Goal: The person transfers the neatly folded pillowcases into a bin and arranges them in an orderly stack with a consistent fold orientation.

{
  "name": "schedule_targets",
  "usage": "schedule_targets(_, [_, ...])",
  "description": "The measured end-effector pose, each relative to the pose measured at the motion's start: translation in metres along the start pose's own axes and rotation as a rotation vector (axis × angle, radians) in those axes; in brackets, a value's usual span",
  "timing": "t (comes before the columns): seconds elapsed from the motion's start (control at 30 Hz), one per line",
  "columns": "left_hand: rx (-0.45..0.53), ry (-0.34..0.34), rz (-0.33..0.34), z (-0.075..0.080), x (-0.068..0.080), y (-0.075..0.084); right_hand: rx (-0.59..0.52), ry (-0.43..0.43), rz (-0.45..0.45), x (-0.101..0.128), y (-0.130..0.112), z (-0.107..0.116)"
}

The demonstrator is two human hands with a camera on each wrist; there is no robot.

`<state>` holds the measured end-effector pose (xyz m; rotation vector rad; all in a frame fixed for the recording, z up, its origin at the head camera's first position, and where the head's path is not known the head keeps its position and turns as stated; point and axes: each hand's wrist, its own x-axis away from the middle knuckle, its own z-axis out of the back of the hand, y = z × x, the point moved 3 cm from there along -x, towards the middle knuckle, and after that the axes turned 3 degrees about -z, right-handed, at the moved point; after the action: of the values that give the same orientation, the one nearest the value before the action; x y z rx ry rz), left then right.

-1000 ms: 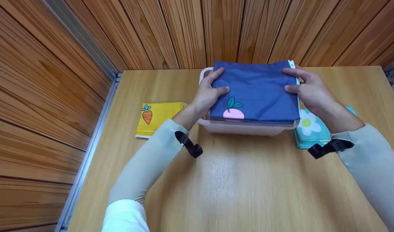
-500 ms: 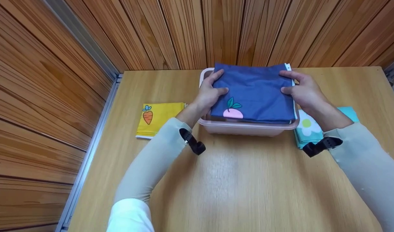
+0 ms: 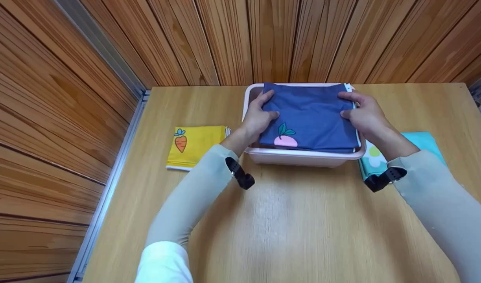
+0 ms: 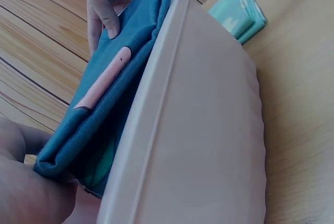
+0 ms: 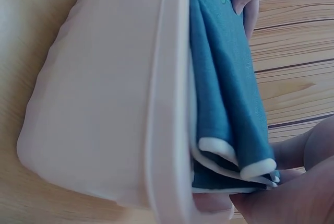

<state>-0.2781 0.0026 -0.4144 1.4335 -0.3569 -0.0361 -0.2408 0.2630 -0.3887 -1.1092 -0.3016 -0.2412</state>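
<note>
A folded navy cloth (image 3: 309, 118) with a pink radish print lies in the pink plastic bin (image 3: 303, 156) at the table's far middle. My left hand (image 3: 258, 116) grips its left edge, thumb on top and fingers under. My right hand (image 3: 360, 114) grips the right edge the same way. In the left wrist view the cloth (image 4: 112, 93) sits just inside the bin's rim (image 4: 156, 109). The right wrist view shows the cloth's (image 5: 224, 78) folded layers with white hems beside the bin wall (image 5: 104, 88).
A folded yellow cloth (image 3: 193, 146) with a carrot print lies left of the bin. A folded teal cloth (image 3: 382, 157) with a flower print lies right of it, partly under my right forearm. Wood-panel walls close the far and left sides.
Both hands have lowered the navy cloth from above the bin's rim down into the bin, and drawn slightly closer together.
</note>
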Motion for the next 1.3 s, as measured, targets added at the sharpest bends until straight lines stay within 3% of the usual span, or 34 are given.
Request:
schedule_targets(0.4, [-0.005,0.021,0.040,-0.002,-0.003,-0.006,0.017,0.000,-0.030,-0.003,0.005,-0.004])
schedule_targets(0.57, [-0.069,0.025,0.038,-0.002,-0.002,-0.007,0.064,0.022,-0.003,0.000,0.003,-0.008])
schedule_targets(0.83, [-0.181,0.052,-0.020,0.000,-0.002,-0.005,0.255,0.073,0.141,0.007,-0.007,-0.019])
schedule_targets(1.3, [-0.216,0.053,-0.064,-0.010,0.001,-0.004,0.237,0.048,0.104,0.009,-0.002,-0.011])
